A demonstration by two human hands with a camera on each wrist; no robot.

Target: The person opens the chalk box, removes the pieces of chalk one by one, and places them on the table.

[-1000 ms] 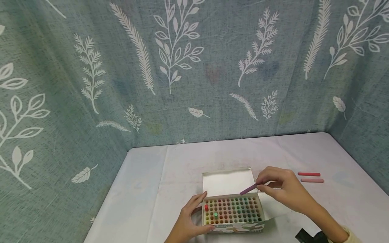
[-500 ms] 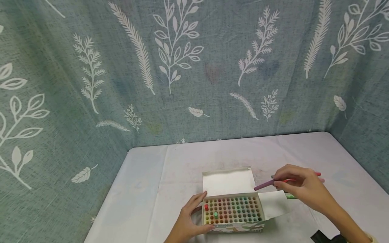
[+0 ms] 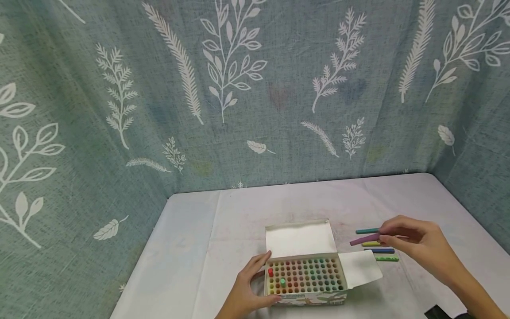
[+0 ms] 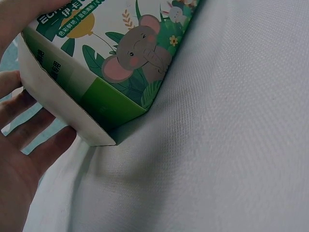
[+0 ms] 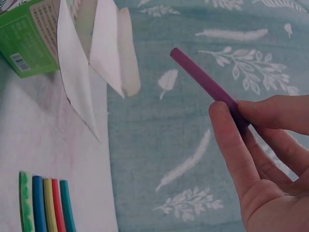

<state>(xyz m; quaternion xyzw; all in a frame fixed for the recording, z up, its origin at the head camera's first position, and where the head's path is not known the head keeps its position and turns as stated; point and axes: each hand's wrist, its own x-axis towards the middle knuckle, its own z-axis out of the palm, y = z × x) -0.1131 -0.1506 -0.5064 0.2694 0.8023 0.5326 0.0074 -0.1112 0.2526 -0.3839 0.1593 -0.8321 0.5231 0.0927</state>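
Note:
My right hand (image 3: 422,243) pinches a purple chalk stick (image 3: 360,240) between thumb and fingertips, its free end pointing left. In the right wrist view the purple chalk slants up and left from the fingertips. Below it in the head view lie teal (image 3: 365,231), yellow (image 3: 370,243), blue (image 3: 382,250) and patterned green (image 3: 387,258) chalk sticks. My left hand (image 3: 247,285) grips the left end of the open chalk box (image 3: 311,299), thumb at the front, fingers at the back. Inside are rows of holes; a red piece (image 3: 270,272) and a light green piece (image 3: 283,282) stand in two.
The box's white lid (image 3: 300,239) leans back, and its side flap (image 3: 360,269) sticks out to the right. A red stick (image 5: 58,205) lies within the row in the right wrist view. White cloth (image 3: 191,248) covers the table; a leaf-patterned curtain (image 3: 279,146) hangs behind.
My right hand has moved right with the purple chalk, away from the box and over the row of sticks. The left hand and the box have stayed put.

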